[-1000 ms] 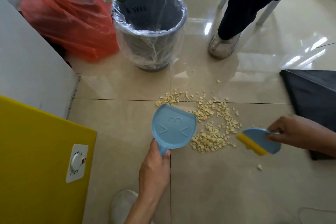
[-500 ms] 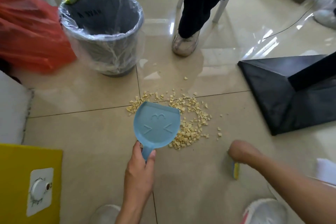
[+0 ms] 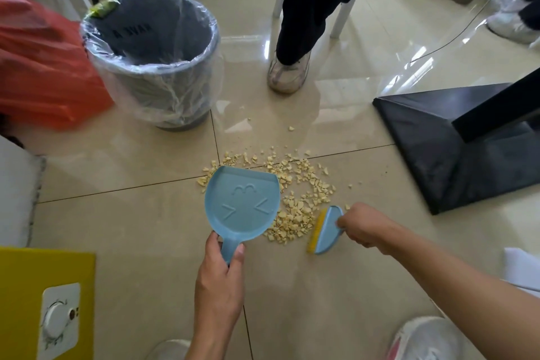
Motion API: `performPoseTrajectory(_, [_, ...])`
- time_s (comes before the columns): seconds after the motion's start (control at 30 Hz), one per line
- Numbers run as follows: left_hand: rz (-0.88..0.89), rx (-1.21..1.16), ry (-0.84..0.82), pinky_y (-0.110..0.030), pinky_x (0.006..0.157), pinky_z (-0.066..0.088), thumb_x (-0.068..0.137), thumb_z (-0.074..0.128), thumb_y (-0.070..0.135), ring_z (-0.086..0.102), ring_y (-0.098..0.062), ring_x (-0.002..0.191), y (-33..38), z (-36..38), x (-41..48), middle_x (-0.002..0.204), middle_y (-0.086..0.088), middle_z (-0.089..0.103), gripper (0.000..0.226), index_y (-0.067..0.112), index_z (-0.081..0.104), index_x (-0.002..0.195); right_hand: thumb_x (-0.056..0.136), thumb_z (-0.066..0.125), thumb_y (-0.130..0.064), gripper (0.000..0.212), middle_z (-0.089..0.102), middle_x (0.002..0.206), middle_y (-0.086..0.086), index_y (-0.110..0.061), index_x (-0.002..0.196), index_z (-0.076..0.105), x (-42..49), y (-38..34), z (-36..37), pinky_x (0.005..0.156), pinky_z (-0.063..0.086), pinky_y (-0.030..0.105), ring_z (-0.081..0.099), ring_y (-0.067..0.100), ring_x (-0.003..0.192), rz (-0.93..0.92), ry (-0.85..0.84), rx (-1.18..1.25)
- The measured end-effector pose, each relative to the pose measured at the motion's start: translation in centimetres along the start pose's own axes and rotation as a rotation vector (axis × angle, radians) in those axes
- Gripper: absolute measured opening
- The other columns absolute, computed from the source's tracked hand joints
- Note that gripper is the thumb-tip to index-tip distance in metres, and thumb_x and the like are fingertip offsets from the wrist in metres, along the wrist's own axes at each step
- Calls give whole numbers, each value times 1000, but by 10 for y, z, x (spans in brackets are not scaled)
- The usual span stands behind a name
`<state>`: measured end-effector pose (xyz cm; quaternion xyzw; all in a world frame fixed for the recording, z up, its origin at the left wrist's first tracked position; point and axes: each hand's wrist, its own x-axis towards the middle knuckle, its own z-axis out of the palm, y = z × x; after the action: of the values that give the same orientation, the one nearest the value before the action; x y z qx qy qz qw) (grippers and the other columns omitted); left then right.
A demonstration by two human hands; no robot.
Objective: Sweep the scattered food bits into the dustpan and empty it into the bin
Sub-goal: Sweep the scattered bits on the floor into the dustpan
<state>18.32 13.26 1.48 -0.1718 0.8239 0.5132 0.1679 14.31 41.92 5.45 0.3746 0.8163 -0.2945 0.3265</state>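
1. Head view, change: Since half a second ago the right hand has come up from the lower frame to the right edge of the pile, and the brush now shows its yellow bristles. The left hand and the dustpan stay at the pile's left.
2. Head view, key relation: food bits lie on the floor at centre frame, between dustpan and brush. The bristle edge runs from upper right to lower left and touches the pile's right fringe. The pan's straight mouth points to the upper frame, towards the bin, so most bits lie along its right side, not before the mouth. The right hand is nearer the bits.
3. Head view, hands: the left fingers wrap the pan's short handle from below. The right fingers pinch the brush's blue back, and that forearm comes in from the lower right.
4. Judgement: a leftward stroke probably calls for the pan's mouth to turn towards the brush first. Whether the pan rests flat on the floor, I cannot tell.
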Motion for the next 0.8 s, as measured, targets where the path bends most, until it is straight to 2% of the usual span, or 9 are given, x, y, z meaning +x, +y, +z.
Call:
performPoseTrajectory(0.13, [-6,-1,-7,-33,79,41,101,59,36,57,-14,95,-1,-3,-1,95,37,46,48,33,44,147,83,58,-11,22,43,42,2,-8,62,58,8,17,-35,40,23,19,32,14,33,3,61,-32])
performPoseTrajectory(0.2, [0,-9,-3,-33,78,42,101,58,35,58,-14,96,0,-6,-2,100,30,56,46,32,45,146,84,60,-14,20,51,47,5,-5,66,61,19,28,-62,43,29,21,41,17,39,17,162,-134])
performPoseTrajectory(0.3, [1,-18,-1,-33,77,44,101,58,34,64,-15,99,2,-9,-1,113,15,65,43,33,47,143,89,59,-23,17,66,81,10,-6,90,63,37,37,-98,59,49,31,64,29,70,40,404,-435])
performPoseTrajectory(0.4, [19,-5,-3,-30,72,44,101,59,34,64,-13,97,6,-11,-1,110,19,63,43,33,47,143,84,55,-18,7,58,78,2,-15,87,61,45,37,-107,64,50,33,61,24,68,82,521,-620])
performPoseTrajectory(0.47, [25,7,-8,-28,71,43,101,59,34,64,-14,98,7,-11,-1,111,13,65,44,33,47,143,86,51,-16,18,57,81,-1,-17,95,67,47,29,-90,67,46,31,61,24,73,23,501,-745])
performPoseTrajectory(0.53, [26,18,-18,-29,71,44,101,59,33,64,-11,97,8,-11,0,109,12,66,43,31,47,143,89,46,-16,27,65,97,4,-16,106,67,47,16,-61,71,46,31,65,28,89,-103,460,-790])
performPoseTrajectory(0.63, [17,28,-26,-21,68,45,101,60,32,61,1,94,11,-8,1,103,22,61,43,31,47,142,89,47,-15,29,69,108,8,-12,110,67,39,-10,-18,79,51,33,67,30,101,-217,393,-777])
performPoseTrajectory(0.7, [9,30,-27,-17,69,44,101,59,33,59,4,92,15,-7,0,103,27,58,46,32,45,144,91,48,-15,27,69,108,9,-12,110,67,29,-25,4,74,49,34,65,30,91,-252,340,-766])
performPoseTrajectory(0.8, [7,23,-38,-26,74,45,101,58,35,61,-8,99,20,-4,0,116,15,62,49,34,43,147,96,48,-21,19,68,97,10,-14,102,64,14,-34,13,64,45,32,55,29,73,-301,314,-743])
